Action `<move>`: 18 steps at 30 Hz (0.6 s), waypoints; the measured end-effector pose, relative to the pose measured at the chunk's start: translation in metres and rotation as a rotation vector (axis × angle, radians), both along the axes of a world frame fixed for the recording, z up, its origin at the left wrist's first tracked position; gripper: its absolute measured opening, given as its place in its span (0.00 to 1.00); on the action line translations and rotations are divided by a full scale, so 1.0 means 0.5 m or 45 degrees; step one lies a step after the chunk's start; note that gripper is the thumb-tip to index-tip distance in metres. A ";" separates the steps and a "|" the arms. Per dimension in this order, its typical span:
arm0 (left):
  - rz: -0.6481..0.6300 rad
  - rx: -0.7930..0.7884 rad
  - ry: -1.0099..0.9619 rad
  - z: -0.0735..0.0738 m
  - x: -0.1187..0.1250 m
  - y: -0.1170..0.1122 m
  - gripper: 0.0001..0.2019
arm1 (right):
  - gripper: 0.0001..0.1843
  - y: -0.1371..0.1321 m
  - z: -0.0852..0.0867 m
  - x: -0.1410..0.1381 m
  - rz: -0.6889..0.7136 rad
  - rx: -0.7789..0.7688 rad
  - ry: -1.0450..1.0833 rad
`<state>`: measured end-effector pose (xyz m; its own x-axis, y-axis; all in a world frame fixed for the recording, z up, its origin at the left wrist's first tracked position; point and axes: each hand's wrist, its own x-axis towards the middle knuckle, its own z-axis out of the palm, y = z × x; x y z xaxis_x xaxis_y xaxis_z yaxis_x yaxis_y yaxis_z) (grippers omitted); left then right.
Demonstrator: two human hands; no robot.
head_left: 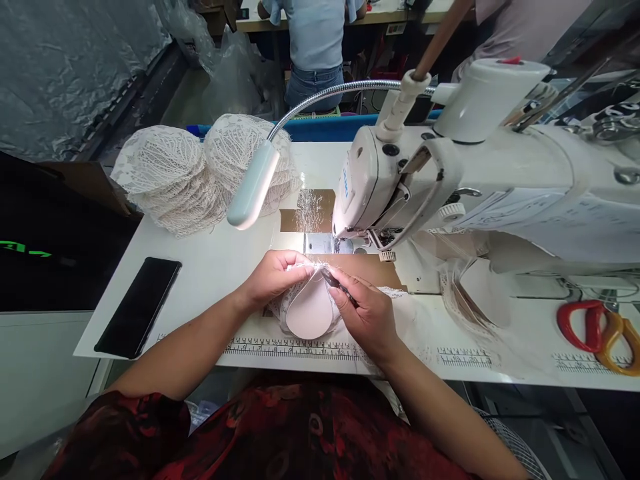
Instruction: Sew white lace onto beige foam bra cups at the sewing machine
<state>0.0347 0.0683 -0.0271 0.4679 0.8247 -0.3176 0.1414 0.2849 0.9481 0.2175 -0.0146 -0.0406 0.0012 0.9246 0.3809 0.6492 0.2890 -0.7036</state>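
My left hand [278, 275] pinches the lace edge of a pale, teardrop-shaped bra cup [310, 310] just in front of the sewing machine's needle area. In my right hand [367, 308] is a small dark tool that looks like thread snips [330, 277], its tip at the cup's narrow upper end. My right fingers are closed around it, hiding most of its body. White lace [393, 292] trails out to the right from beneath my right hand. The cup's wide rounded end points toward me, above the ruler strip printed on the table.
A white sewing machine [480, 173] stands at right, with a lamp [254, 187] on a bent neck. Lace stacks [165, 173] lie back left, a black phone [137, 307] front left. More cups [483, 293] and red-and-orange scissors [583, 325] lie right. A person [316, 40] sits beyond.
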 end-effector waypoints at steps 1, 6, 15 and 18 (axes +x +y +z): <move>0.007 -0.007 -0.002 0.000 0.000 0.000 0.15 | 0.17 0.000 -0.001 -0.001 0.003 -0.002 -0.025; -0.028 0.019 -0.043 0.004 0.001 -0.001 0.13 | 0.17 0.001 -0.003 -0.006 0.012 0.028 -0.111; -0.127 -0.001 -0.049 0.012 0.005 -0.007 0.10 | 0.18 0.004 -0.004 -0.008 0.022 0.085 -0.123; -0.148 0.030 -0.022 0.012 0.004 -0.007 0.11 | 0.18 0.003 -0.005 -0.009 0.031 0.104 -0.110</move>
<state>0.0368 0.0646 -0.0209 0.5663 0.7714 -0.2902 0.1561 0.2454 0.9568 0.2128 -0.0132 -0.0430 -0.0566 0.8899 0.4527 0.6985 0.3593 -0.6189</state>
